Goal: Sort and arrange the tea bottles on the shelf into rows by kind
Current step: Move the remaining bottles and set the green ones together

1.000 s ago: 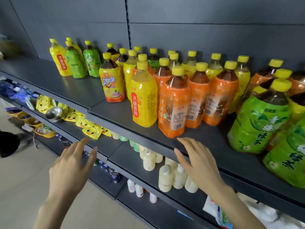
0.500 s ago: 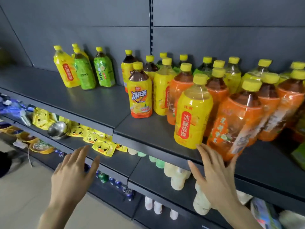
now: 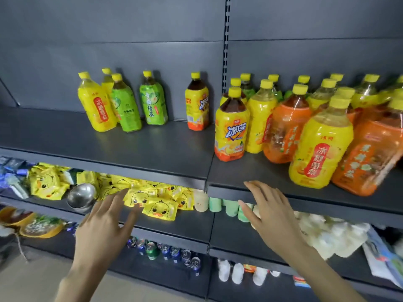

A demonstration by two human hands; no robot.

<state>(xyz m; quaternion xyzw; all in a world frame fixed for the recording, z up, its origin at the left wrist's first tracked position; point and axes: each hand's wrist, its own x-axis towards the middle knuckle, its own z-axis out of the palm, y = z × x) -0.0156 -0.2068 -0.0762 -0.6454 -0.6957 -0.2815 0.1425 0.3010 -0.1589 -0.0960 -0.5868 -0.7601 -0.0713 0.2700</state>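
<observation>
Tea bottles with yellow caps stand on the dark top shelf (image 3: 135, 155). At the back left are a yellow pear-tea bottle (image 3: 97, 105) and two green-tea bottles (image 3: 125, 105) (image 3: 153, 101). An iced black tea bottle (image 3: 197, 103) stands alone at the back. A second one (image 3: 231, 127) stands in front of a mixed crowd on the right, with yellow (image 3: 320, 144) and orange bottles (image 3: 368, 158) nearest. My left hand (image 3: 104, 227) hovers below the shelf with fingers spread and empty. My right hand (image 3: 272, 212) is open at the shelf's front edge, apart from the bottles.
The lower shelf holds yellow duck snack packets (image 3: 152, 201), a steel bowl (image 3: 81, 195) and small pale cups (image 3: 218, 203). Drink cans (image 3: 165, 251) and white bottles (image 3: 237, 273) sit further down. The top shelf's left half has bare space in front.
The view has swung left, so the bottle crowd now sits further right and more bare shelf shows. Both hands stay raised, open and empty.
</observation>
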